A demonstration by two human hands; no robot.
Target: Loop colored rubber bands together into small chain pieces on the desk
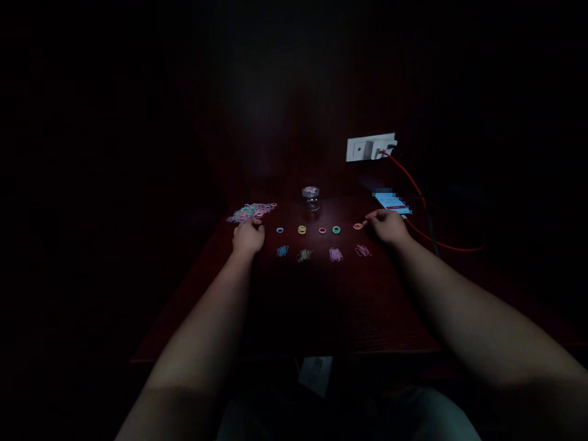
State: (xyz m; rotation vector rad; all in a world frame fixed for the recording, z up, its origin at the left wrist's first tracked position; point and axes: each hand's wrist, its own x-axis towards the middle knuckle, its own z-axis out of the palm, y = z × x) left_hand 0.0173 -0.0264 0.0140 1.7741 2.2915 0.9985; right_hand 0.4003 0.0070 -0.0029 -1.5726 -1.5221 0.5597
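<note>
My left hand (248, 236) rests at the near edge of a mixed heap of small coloured bands (252, 211), fingers curled; whether it grips any is too small to tell. My right hand (387, 225) has thumb and fingertips close together beside the orange bands (358, 226); what is between them cannot be made out. Left of those, in a row, lie green (336, 230), pink (322, 231), yellow (302, 230) and pale blue (280, 230) bands. Nearer me are bunches of blue (282, 251), yellowish (304, 255), light purple (335, 254) and pink-purple (363, 250) bands.
A clear lidded jar (310, 199) stands behind the row on the dark red table (294, 306). A lit phone (392, 203) lies behind my right hand. A red cable (408, 174) runs from the wall socket (361, 149) down to the right. Something pale (315, 375) is below the front edge.
</note>
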